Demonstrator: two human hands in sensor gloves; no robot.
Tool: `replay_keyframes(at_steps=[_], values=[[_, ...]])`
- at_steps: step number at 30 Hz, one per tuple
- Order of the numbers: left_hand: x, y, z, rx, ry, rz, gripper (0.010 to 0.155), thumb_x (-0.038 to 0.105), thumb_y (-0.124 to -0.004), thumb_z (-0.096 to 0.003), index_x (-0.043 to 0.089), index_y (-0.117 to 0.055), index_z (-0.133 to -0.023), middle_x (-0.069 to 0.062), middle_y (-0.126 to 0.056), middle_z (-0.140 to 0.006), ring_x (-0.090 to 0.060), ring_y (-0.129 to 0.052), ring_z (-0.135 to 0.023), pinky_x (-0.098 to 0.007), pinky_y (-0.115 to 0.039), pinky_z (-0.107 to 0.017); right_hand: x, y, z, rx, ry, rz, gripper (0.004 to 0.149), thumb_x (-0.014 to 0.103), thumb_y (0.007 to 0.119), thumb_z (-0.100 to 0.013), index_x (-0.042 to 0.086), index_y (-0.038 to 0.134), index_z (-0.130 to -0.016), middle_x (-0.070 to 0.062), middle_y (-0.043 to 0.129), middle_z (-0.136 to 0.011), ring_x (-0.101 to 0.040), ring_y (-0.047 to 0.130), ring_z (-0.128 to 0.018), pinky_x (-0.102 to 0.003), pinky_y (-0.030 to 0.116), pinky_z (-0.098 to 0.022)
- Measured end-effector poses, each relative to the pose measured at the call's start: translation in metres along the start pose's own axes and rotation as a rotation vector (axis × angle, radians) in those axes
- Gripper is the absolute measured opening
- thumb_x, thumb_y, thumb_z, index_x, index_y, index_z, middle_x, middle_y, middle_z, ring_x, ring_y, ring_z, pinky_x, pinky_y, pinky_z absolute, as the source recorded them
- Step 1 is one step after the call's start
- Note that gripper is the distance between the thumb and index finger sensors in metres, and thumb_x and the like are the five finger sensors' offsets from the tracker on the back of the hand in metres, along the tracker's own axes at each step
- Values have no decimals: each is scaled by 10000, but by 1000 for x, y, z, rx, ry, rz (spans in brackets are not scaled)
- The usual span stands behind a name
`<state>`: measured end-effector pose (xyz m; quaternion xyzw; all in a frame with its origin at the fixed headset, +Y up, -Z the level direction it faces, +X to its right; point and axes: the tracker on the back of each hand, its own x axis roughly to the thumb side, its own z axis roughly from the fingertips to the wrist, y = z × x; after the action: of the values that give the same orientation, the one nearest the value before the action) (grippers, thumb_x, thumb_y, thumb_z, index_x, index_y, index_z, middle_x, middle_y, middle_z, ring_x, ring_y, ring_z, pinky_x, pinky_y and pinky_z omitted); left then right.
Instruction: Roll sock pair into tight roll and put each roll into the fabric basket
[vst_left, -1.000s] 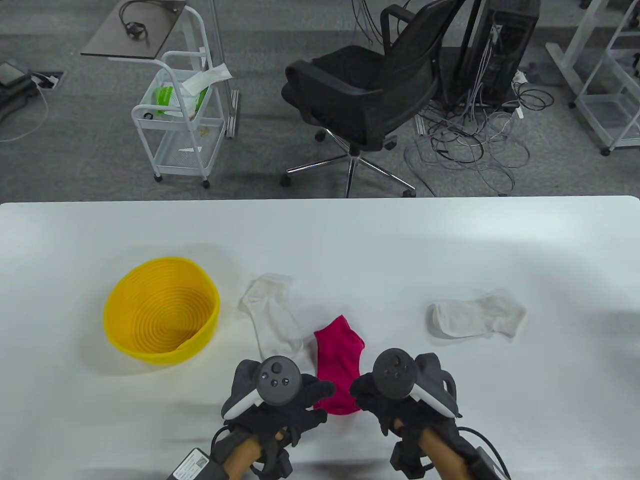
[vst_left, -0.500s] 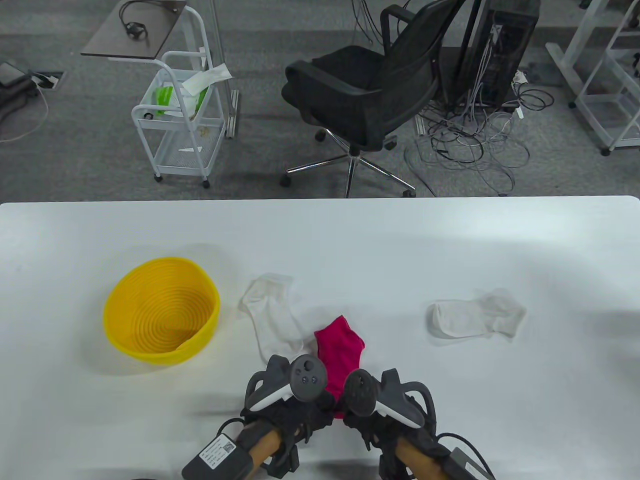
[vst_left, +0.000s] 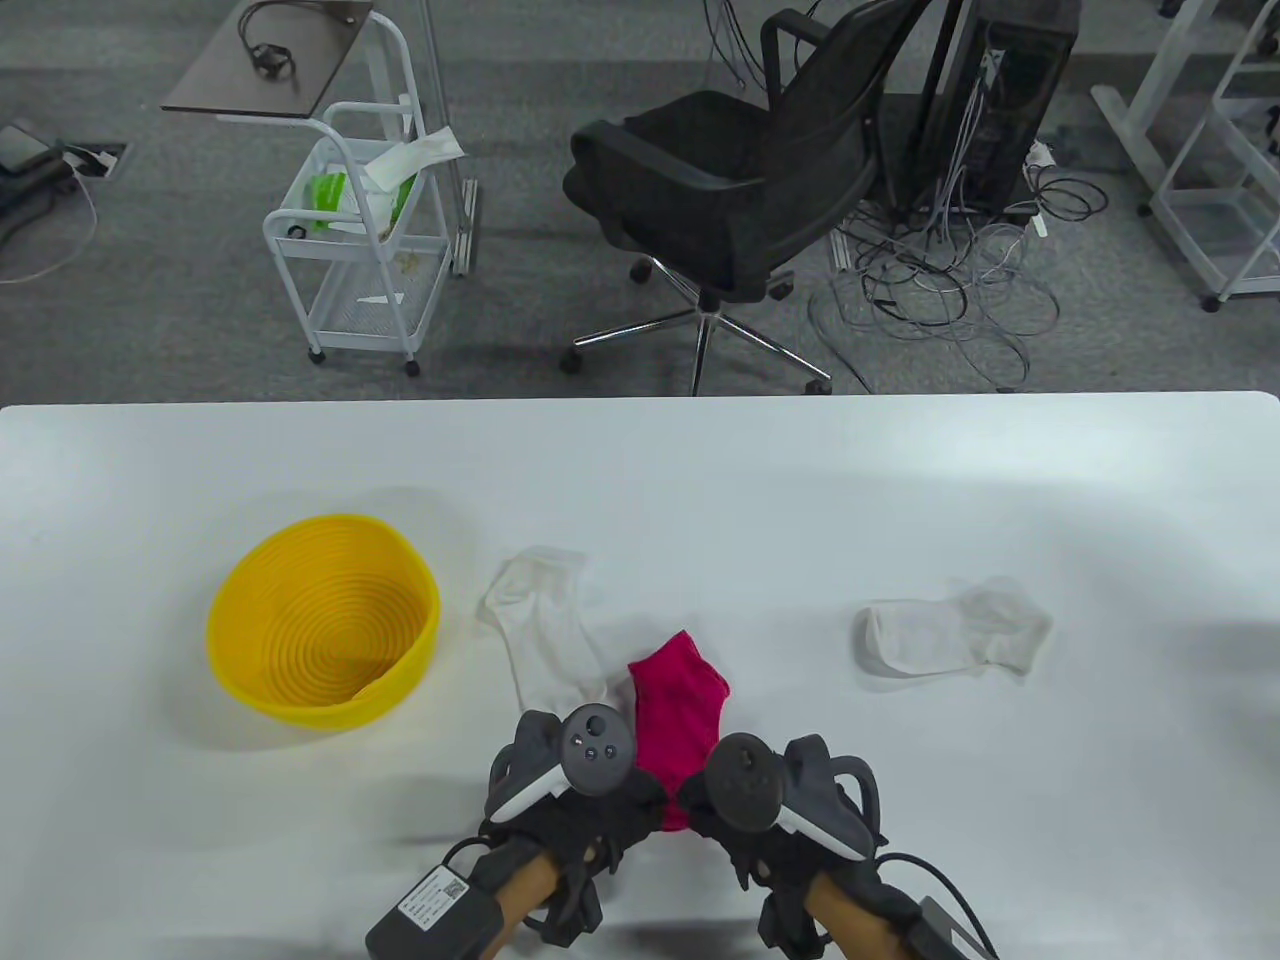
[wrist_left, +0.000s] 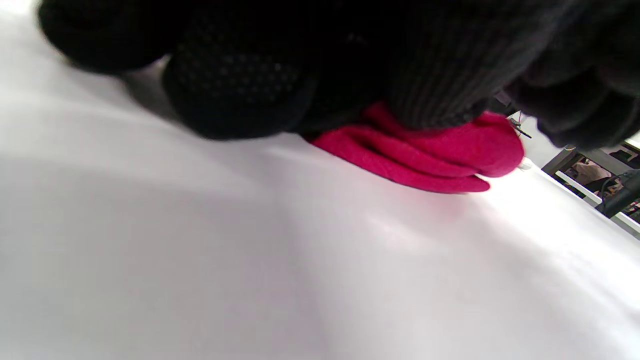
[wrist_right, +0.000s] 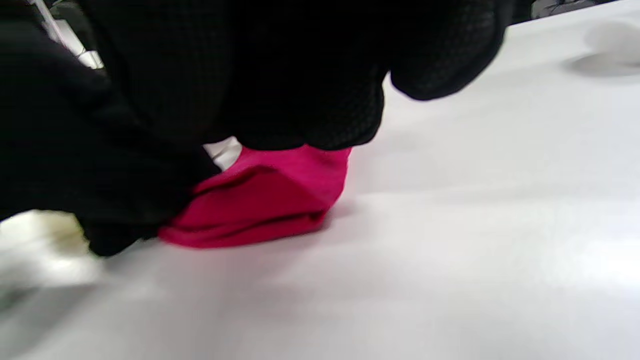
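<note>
A magenta sock pair (vst_left: 680, 705) lies on the white table (vst_left: 900, 480), toe end pointing away from me. My left hand (vst_left: 628, 800) and right hand (vst_left: 703, 808) sit side by side on its near end, fingers curled over it. In the left wrist view the gloved fingers (wrist_left: 235, 95) press on a folded-over, layered edge of the magenta sock pair (wrist_left: 425, 155). The right wrist view shows the same folded end of the magenta sock pair (wrist_right: 260, 205) under the right fingers (wrist_right: 300, 90). The yellow basket (vst_left: 250, 680) stands to the left, with nothing in it.
One white sock (vst_left: 545, 630) lies just left of the magenta one, touching its edge. Another white sock (vst_left: 950, 635) lies to the right, apart. An office chair (vst_left: 730, 190) and a white cart (vst_left: 355, 250) stand beyond the table's far edge.
Both hands have drawn together from the sides of the sock's near end and closed over it. That end is now folded up, and less of the sock shows.
</note>
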<state>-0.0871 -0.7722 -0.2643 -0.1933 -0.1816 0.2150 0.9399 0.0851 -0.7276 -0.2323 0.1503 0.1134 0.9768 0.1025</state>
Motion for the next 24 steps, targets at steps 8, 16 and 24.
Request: replay_keyframes(at_steps=[8,16,24], values=[[-1,0,0,6,7,27,412,442,-833,-371,262,-963,-718,-29,-1007,-543,-204,-998,-316,-426,-816,-300,3,25,-10,57,52,138,442,447,894,-366,409,843,-803,134,903,-869,-155,937,-783,-470,776,-583],[-6,20,10,51,16,82,477,432,-818,-384,277,-913,-825,-56,-990,-706,-256,-1032,-475,-454,-812,-381,2,32,-14,28,68,124,515,477,931,-322,398,825,-820,118,886,-865,-168,915,-780,-486,753,-605],[-3,15,7,4,-20,-69,484,465,-897,-339,289,-971,-784,-50,-868,-820,-259,-910,-597,-460,-737,-483,2,35,-18,-25,87,97,434,462,903,-351,386,862,-776,108,920,-794,-164,937,-716,-488,753,-604]])
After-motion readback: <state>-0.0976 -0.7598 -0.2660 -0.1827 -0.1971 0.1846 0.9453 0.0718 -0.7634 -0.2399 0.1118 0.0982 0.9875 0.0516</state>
